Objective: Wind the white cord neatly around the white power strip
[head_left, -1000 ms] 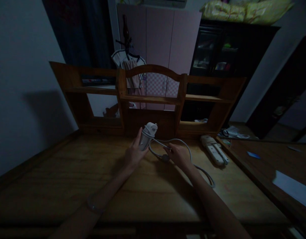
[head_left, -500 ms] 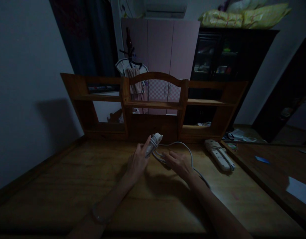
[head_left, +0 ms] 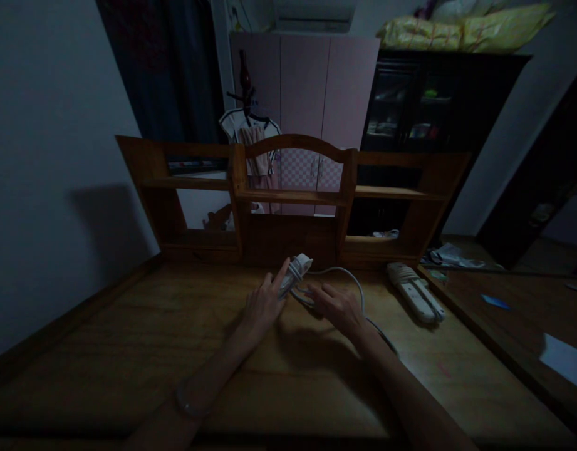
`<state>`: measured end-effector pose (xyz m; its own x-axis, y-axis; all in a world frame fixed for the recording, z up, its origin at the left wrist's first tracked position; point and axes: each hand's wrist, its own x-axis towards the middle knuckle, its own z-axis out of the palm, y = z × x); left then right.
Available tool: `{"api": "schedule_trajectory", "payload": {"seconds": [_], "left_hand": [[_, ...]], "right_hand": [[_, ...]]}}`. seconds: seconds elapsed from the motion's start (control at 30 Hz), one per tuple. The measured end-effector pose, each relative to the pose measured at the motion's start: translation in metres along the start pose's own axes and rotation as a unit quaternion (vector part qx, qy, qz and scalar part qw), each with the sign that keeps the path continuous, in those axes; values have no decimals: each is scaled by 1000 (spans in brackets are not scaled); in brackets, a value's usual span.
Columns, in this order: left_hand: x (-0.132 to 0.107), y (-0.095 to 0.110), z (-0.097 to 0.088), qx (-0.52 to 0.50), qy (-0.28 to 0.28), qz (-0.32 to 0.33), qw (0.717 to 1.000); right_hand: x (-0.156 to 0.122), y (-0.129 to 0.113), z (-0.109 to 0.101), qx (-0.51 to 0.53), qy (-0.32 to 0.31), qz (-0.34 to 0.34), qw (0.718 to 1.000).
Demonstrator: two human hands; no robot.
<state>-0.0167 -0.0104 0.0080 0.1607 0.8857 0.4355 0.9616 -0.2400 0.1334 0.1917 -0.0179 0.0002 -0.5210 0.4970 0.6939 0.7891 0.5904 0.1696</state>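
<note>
A white power strip (head_left: pixel 304 264) is tilted above the desk, its cord wrapped around the body. My left hand (head_left: pixel 264 304) is closed on the strip, the index finger stretched along its side. The fingers of my right hand (head_left: pixel 335 305) are closed on the grey power cord (head_left: pixel 301 299) just right of the strip. A loose loop of this cord arcs behind my right hand and runs down to the right, past the wrist. The lower part of the strip is hidden by my left hand.
A second white power strip (head_left: pixel 416 294), its cord wound around it, lies on the right of the wooden desk (head_left: pixel 142 338). A wooden shelf (head_left: pixel 292 199) stands along the back edge. Right of the desk, a lower brown surface holds a blue card (head_left: pixel 495 302) and white paper (head_left: pixel 567 360).
My left hand and the power strip have shifted slightly to the right, towards my right hand. My right hand stays almost in place on the cord.
</note>
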Motion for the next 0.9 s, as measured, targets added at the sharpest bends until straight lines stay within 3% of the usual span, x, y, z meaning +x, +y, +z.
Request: {"api": "schedule_trajectory", "payload": {"seconds": [0.3,0.5,0.63,0.73,0.9], "left_hand": [[0,1,0,6,-5,25,1000],[-2,2,5,16,9,46,999],[-4,6,8,19,15,60,998],[-3,4,8,26,26,49,998],[5,-12,6,67,58,-42,995]], "right_hand": [[0,4,-6,-16,-19,-5,1000],[4,11,-18,-6,62,91,994],[5,13,-25,10,71,132,989],[8,7,-29,11,49,115,992],[13,-5,-29,19,-36,33,999]]}}
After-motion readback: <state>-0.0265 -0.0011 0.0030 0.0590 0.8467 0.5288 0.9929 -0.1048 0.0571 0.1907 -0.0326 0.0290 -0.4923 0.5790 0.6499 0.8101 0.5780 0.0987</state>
